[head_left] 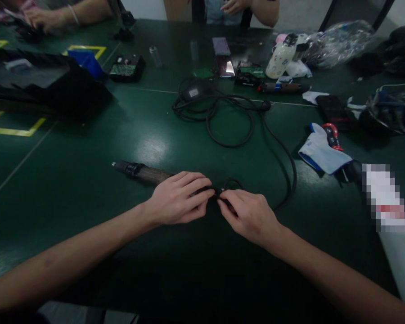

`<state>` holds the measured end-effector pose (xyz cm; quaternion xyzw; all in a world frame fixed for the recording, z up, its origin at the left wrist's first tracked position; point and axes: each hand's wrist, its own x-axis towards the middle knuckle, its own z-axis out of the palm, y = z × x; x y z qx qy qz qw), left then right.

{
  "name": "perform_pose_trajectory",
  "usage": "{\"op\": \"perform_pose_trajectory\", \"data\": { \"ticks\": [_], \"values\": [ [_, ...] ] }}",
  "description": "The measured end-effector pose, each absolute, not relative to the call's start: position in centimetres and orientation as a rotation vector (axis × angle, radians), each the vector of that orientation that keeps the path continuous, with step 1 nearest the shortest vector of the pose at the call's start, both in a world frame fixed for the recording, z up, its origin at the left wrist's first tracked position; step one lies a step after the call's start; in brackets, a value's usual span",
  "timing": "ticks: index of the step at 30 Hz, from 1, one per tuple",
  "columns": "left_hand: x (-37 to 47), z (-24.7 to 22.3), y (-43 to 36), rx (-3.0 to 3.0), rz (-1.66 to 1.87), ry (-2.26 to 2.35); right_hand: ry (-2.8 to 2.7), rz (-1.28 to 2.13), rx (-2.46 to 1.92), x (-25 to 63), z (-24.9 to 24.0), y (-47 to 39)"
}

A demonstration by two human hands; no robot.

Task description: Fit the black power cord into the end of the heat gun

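Head view: two hands meet at the tail of a screwdriver-like tool

The step in hand looks like fine work where the screwdriver-like tool [150, 174] meets its cord. The left hand [180, 198] lies over the tool's rear, fingers curled round it; the right hand [251, 213] is narrowed to a fingertip pinch on what seems to be the end of the black cable [294, 175]. Fingers cover the joint, so I cannot tell whether it is connected. The next move, I judge, calls for a steady left grip and careful alignment by the right fingertips.

The tool lies along the tabletop [175, 265], its bright metal tip pointing left: slim, with a black ribbed collar and a brownish grip that disappears under the left hand. A small loop of cord [234, 181] arches just behind the right fingers; the cable runs back to a loose coil.
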<state>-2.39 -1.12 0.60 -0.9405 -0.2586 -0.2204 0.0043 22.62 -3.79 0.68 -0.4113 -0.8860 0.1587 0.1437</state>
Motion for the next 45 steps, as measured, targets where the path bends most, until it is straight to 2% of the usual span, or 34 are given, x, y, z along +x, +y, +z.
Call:
{"op": "perform_pose_trajectory", "data": {
  "ticks": [45],
  "values": [
    [-2.33, 0.67, -0.95, -2.937, -0.662, -0.826, -2.551, 0.45, -1.178, 22.59, 0.82, -3.79]
  ]
}}
